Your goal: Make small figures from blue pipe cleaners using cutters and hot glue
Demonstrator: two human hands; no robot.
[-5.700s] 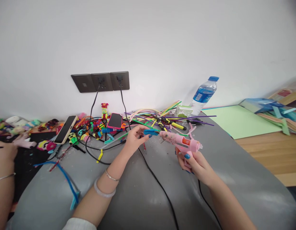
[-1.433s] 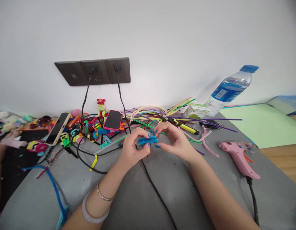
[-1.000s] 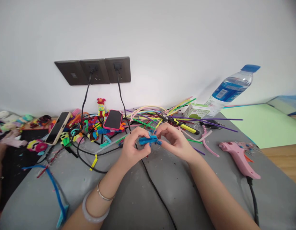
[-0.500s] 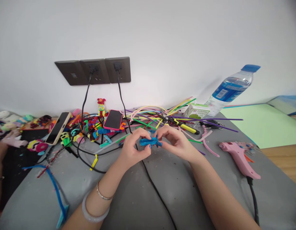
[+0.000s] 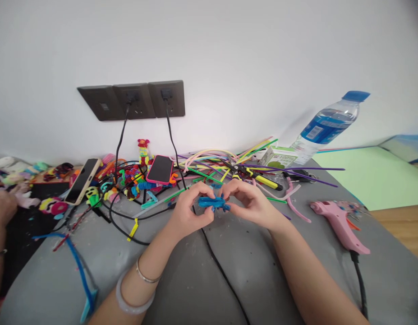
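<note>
My left hand (image 5: 188, 212) and my right hand (image 5: 251, 203) meet over the grey table cover (image 5: 202, 280), both pinched on a small blue pipe-cleaner piece (image 5: 212, 203). The fingers of each hand press its ends from either side. A pink glue gun (image 5: 337, 219) lies on its side to the right, apart from my hands, its black cord running toward me. A pile of coloured pipe cleaners (image 5: 222, 164) lies just behind my hands.
Two phones (image 5: 159, 169) (image 5: 83, 180) lie among small colourful figures (image 5: 127, 178) and black cables (image 5: 127, 225). Yellow-handled cutters (image 5: 259, 178), a green carton (image 5: 278, 157) and a water bottle (image 5: 325, 124) stand behind. Another person's hand (image 5: 2, 207) is at the far left. Green paper (image 5: 367, 176) lies right.
The glue gun that my right hand held earlier lies on the table. Both hands came together on the blue piece and over the last second shifted their fingers slightly on it.
</note>
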